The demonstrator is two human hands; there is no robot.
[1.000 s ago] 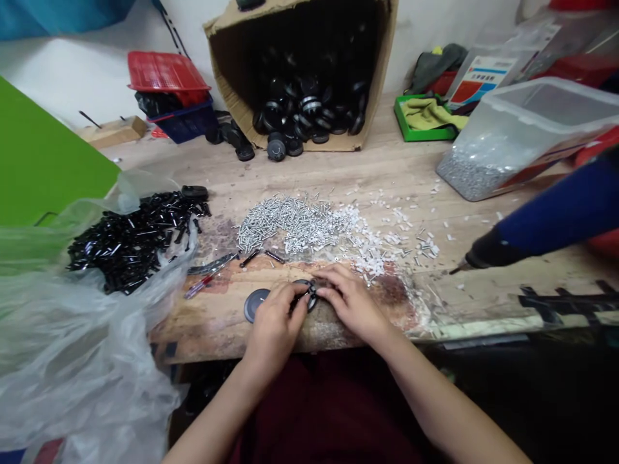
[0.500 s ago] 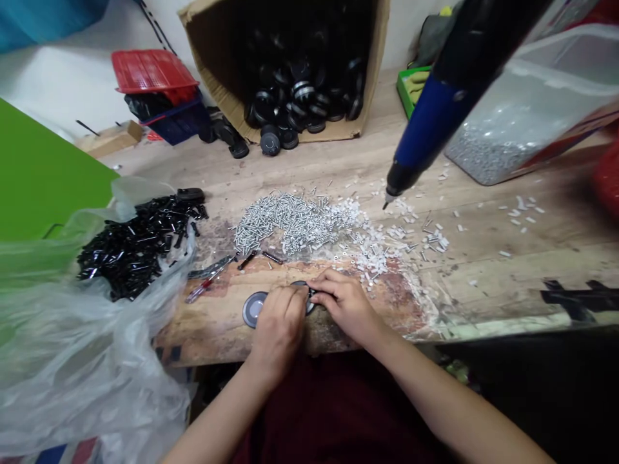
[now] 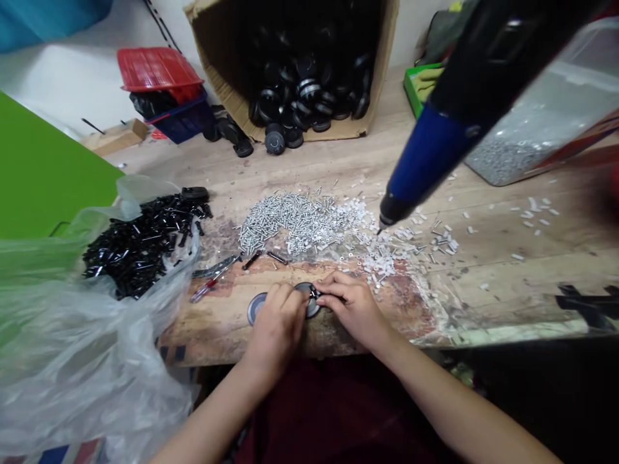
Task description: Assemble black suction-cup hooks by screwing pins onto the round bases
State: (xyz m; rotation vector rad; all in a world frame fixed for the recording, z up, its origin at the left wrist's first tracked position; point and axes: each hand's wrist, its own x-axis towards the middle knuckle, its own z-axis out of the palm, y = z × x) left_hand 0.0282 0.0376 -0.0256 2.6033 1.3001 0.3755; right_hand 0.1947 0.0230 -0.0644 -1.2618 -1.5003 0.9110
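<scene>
My left hand (image 3: 279,320) and my right hand (image 3: 352,308) are close together near the table's front edge. Between their fingertips is a small black part (image 3: 314,293), just above a round grey-and-black disc (image 3: 313,310) lying on the wood. My right thumb and forefinger pinch this part. The left fingers are closed at the disc's left side; what they grip is hidden behind them. A second grey disc (image 3: 255,307) lies partly under my left hand. Over the table, a blue-and-black power screwdriver (image 3: 425,154) hangs with its bit pointing down.
Beyond my hands lie a pile of screws (image 3: 271,216) and white plastic spacers (image 3: 380,258). Black parts (image 3: 145,238) fill a clear bag at left, near a red-handled screwdriver (image 3: 206,289). A cardboard box (image 3: 217,84) of black round parts stands behind, a clear bin (image 3: 507,151) at right.
The view has shifted slightly, and the hanging screwdriver appears lower and larger. My left fingers have drawn back a little, so more of the disc and black part shows.
</scene>
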